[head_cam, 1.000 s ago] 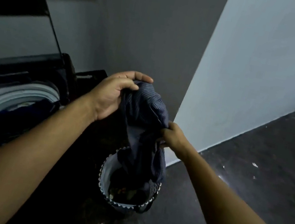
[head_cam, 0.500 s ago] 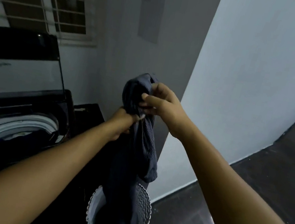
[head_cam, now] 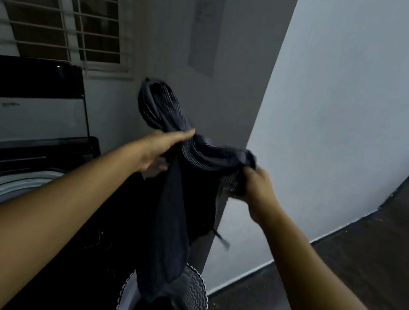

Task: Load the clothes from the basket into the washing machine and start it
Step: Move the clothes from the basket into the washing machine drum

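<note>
A dark blue striped garment (head_cam: pixel 175 204) hangs stretched between both hands above the laundry basket (head_cam: pixel 198 293), its lower end still dipping into the basket. My left hand (head_cam: pixel 160 150) holds the garment's upper left part, fingers extended along the cloth with the thumb underneath. My right hand (head_cam: pixel 255 188) grips the garment's right end in a curled fist. The top-loading washing machine (head_cam: pixel 1 187) stands at the left with its lid (head_cam: pixel 23 92) raised and its white drum rim showing.
A white wall corner (head_cam: pixel 260 110) juts out right behind the basket. A barred window (head_cam: pixel 55 0) sits above the machine. Dark floor (head_cam: pixel 369 266) stretches to the right, with more clothes deep in the basket.
The hands have pulled apart, spreading the garment sideways. My right hand moved right and down, my left hand rose a little. The view tilted up.
</note>
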The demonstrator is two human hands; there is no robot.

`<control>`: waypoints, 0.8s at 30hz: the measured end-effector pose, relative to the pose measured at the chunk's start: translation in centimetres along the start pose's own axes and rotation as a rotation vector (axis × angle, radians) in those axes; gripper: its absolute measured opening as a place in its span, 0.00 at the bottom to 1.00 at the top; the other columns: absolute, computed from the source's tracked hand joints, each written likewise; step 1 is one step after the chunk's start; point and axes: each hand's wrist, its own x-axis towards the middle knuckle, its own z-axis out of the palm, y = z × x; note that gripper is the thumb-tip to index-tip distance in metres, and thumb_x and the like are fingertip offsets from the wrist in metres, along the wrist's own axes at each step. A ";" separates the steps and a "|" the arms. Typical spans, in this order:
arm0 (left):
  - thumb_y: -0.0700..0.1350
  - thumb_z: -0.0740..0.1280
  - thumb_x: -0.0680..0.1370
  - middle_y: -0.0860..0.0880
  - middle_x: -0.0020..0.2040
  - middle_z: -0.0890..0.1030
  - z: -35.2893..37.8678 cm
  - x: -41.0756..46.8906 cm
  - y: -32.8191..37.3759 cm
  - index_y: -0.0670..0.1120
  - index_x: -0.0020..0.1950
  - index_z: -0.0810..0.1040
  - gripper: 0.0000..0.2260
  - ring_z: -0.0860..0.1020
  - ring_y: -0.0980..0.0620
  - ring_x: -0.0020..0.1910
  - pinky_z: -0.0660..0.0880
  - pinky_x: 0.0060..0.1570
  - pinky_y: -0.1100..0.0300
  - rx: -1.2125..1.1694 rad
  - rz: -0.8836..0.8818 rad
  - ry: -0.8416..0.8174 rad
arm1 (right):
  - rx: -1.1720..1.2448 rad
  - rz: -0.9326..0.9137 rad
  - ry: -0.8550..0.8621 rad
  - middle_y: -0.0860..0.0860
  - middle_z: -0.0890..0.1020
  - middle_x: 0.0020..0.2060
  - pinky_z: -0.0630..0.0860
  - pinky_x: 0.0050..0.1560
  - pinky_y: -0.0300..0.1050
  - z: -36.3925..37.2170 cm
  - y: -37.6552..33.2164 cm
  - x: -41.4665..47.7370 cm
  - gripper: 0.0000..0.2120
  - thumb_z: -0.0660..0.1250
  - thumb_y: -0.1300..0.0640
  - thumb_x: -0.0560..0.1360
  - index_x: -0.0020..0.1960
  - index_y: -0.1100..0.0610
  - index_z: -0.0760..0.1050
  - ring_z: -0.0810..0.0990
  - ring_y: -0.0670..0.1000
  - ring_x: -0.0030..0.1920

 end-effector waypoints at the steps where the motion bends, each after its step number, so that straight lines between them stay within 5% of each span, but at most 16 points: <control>1: 0.62 0.73 0.73 0.50 0.59 0.83 -0.5 -0.3 -0.7 0.49 0.63 0.79 0.24 0.80 0.52 0.50 0.74 0.46 0.57 0.141 -0.057 -0.004 | 0.053 -0.021 0.022 0.58 0.87 0.49 0.84 0.48 0.63 -0.2 -1.4 0.4 0.12 0.59 0.61 0.81 0.55 0.56 0.81 0.86 0.59 0.47; 4: 0.58 0.75 0.74 0.45 0.70 0.75 -1.1 -0.7 -2.8 0.42 0.74 0.68 0.36 0.77 0.46 0.59 0.74 0.46 0.57 0.438 -0.139 -0.021 | 0.097 -0.069 0.006 0.58 0.87 0.48 0.83 0.53 0.61 -0.1 -4.9 1.1 0.13 0.58 0.64 0.80 0.54 0.57 0.82 0.86 0.60 0.50; 8: 0.58 0.80 0.68 0.48 0.81 0.61 0.9 -0.7 -4.2 0.50 0.83 0.50 0.54 0.63 0.48 0.78 0.65 0.74 0.53 0.476 0.137 -0.156 | 0.031 -0.120 -0.115 0.58 0.84 0.45 0.81 0.53 0.56 2.7 -6.7 1.2 0.13 0.57 0.65 0.82 0.52 0.60 0.81 0.83 0.58 0.46; 11: 0.59 0.80 0.64 0.51 0.69 0.77 3.6 0.3 -4.2 0.52 0.74 0.68 0.42 0.76 0.52 0.67 0.74 0.67 0.51 0.433 0.325 -0.055 | 0.042 -0.155 -0.239 0.56 0.85 0.45 0.80 0.55 0.56 4.5 -7.1 1.1 0.10 0.61 0.63 0.81 0.51 0.57 0.81 0.84 0.55 0.47; 14: 0.59 0.75 0.67 0.49 0.54 0.86 4.5 1.7 -3.7 0.52 0.61 0.80 0.25 0.84 0.47 0.54 0.81 0.55 0.46 0.134 0.228 0.145 | -0.038 -0.209 -0.322 0.50 0.84 0.47 0.80 0.52 0.49 4.1 -7.2 0.4 0.04 0.70 0.56 0.79 0.53 0.54 0.77 0.84 0.51 0.49; 17: 0.53 0.71 0.78 0.50 0.49 0.85 5.2 1.9 -2.6 0.51 0.57 0.80 0.11 0.84 0.49 0.47 0.82 0.43 0.52 -0.098 0.149 0.135 | -0.249 -0.295 -0.253 0.49 0.79 0.63 0.79 0.60 0.49 2.1 -4.8 0.0 0.32 0.78 0.44 0.70 0.68 0.50 0.69 0.81 0.48 0.60; 20: 0.55 0.71 0.78 0.50 0.49 0.86 5.9 2.1 -1.0 0.50 0.51 0.80 0.09 0.85 0.49 0.46 0.79 0.38 0.57 -0.269 0.159 0.157 | -0.543 -0.219 -0.253 0.47 0.74 0.69 0.77 0.66 0.51 0.5 0.6 -0.6 0.52 0.80 0.32 0.59 0.75 0.46 0.60 0.77 0.47 0.65; 22: 0.56 0.72 0.77 0.51 0.49 0.87 6.0 2.0 0.2 0.51 0.52 0.81 0.10 0.85 0.51 0.46 0.80 0.36 0.58 -0.321 0.181 0.135 | -0.725 -0.117 -0.272 0.47 0.78 0.64 0.78 0.64 0.51 0.3 3.8 -1.1 0.48 0.79 0.32 0.61 0.73 0.49 0.64 0.79 0.48 0.61; 24: 0.55 0.73 0.76 0.52 0.49 0.87 5.8 1.8 0.9 0.51 0.55 0.80 0.11 0.85 0.51 0.47 0.80 0.36 0.59 -0.314 0.202 0.110 | -0.817 -0.076 -0.215 0.50 0.83 0.55 0.80 0.58 0.53 0.1 5.5 -0.8 0.25 0.74 0.44 0.71 0.64 0.52 0.75 0.82 0.52 0.54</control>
